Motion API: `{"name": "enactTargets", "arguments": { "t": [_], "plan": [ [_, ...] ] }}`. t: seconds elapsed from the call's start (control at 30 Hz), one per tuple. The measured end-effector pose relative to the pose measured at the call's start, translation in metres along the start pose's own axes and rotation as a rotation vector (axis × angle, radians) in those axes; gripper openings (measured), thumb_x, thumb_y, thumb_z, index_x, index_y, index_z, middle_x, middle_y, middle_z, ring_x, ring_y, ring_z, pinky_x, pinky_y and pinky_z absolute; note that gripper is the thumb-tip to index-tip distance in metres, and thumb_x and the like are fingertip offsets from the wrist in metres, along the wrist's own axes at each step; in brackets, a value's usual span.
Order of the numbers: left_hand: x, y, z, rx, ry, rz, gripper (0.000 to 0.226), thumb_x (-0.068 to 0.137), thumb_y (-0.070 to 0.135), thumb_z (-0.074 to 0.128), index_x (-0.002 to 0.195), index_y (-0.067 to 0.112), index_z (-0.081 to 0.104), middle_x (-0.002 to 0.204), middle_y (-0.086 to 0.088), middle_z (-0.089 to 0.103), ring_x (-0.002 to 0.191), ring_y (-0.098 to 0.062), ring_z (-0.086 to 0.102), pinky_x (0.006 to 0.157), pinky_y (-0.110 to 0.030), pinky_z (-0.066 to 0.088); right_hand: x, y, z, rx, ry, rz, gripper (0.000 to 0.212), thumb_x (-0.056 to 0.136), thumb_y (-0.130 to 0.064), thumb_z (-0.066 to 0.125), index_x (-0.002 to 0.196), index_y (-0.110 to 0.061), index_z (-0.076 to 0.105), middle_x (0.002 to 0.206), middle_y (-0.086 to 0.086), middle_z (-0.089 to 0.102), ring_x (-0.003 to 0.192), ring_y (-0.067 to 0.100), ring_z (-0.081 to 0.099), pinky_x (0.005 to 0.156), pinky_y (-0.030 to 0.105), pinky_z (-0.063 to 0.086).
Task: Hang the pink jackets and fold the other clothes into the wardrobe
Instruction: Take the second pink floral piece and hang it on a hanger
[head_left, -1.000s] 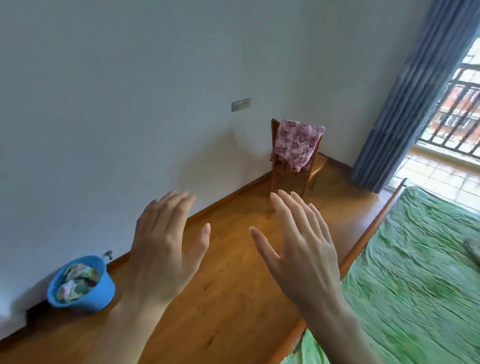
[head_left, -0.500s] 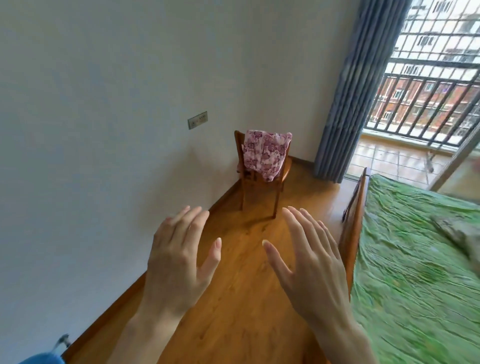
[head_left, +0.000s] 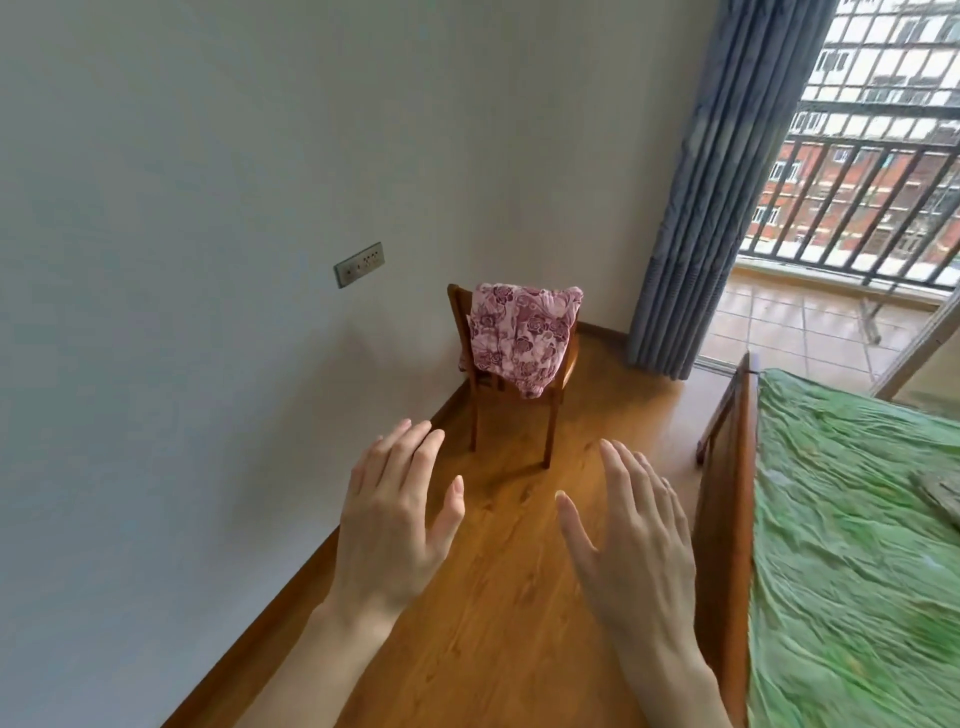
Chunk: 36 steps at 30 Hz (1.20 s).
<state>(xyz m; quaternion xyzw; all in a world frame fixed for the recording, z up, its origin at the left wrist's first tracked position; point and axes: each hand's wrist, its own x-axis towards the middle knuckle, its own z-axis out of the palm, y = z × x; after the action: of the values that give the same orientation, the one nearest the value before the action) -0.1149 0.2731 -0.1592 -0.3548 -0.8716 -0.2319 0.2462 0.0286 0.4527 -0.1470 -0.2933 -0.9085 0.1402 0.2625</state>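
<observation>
1. Over the chair (head_left: 511, 400) back, a pink floral jacket (head_left: 522, 335) is draped — kept off the floor.
2. Left hand (head_left: 392, 525) and right hand (head_left: 631, 545) are held spread and empty (nothing grasped), well short of it.

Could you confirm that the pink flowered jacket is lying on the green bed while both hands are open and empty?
Not quite: in the head view the pink flowered jacket hangs over the back of the wooden chair, not on the green bed. The left hand and right hand are indeed open and empty.
</observation>
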Motion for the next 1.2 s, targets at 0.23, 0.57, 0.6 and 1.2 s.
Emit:
{"name": "enactTargets", "arguments": {
  "t": [0.23, 0.57, 0.6, 1.2],
  "plan": [
    [0.09, -0.033, 0.085, 0.01, -0.052, -0.018, 0.055, 0.108, 0.049, 0.042, 0.143, 0.012, 0.06, 0.146, -0.007, 0.061, 0.143, -0.024, 0.05, 0.121, -0.038, 0.035, 0.103, 0.02, 0.064, -0.038, -0.06, 0.007, 0.069, 0.096, -0.05, 0.066, 0.151, -0.012, 0.052, 0.154, 0.01, 0.053, 0.146, 0.029, 0.047, 0.121, 0.048, 0.037],
    [0.18, -0.093, 0.198, -0.035, -0.153, -0.023, 0.056, 0.107, 0.049, 0.039, 0.14, 0.011, 0.062, 0.144, -0.01, 0.063, 0.141, -0.028, 0.053, 0.113, -0.053, 0.047, 0.202, 0.019, 0.167, -0.081, -0.129, 0.04, 0.075, 0.094, -0.055, 0.066, 0.154, -0.014, 0.048, 0.156, 0.009, 0.051, 0.146, 0.029, 0.047, 0.122, 0.046, 0.034],
    [0.189, -0.102, 0.212, -0.042, -0.165, -0.021, 0.055, 0.107, 0.049, 0.04, 0.14, 0.01, 0.063, 0.144, -0.01, 0.063, 0.141, -0.028, 0.053, 0.113, -0.053, 0.047, 0.212, 0.018, 0.179, -0.089, -0.144, 0.053, 0.075, 0.095, -0.056, 0.065, 0.155, -0.015, 0.047, 0.157, 0.008, 0.05, 0.147, 0.028, 0.046, 0.122, 0.046, 0.034],
    [0.296, -0.252, 0.473, -0.099, -0.341, 0.136, 0.045, 0.106, 0.04, 0.049, 0.137, 0.012, 0.065, 0.142, -0.009, 0.064, 0.141, -0.028, 0.053, 0.118, -0.05, 0.044, 0.364, 0.045, 0.447, -0.206, -0.223, 0.281, 0.086, 0.087, -0.055, 0.076, 0.155, -0.016, 0.042, 0.154, 0.01, 0.054, 0.139, 0.031, 0.055, 0.113, 0.046, 0.043]
  ]
}}
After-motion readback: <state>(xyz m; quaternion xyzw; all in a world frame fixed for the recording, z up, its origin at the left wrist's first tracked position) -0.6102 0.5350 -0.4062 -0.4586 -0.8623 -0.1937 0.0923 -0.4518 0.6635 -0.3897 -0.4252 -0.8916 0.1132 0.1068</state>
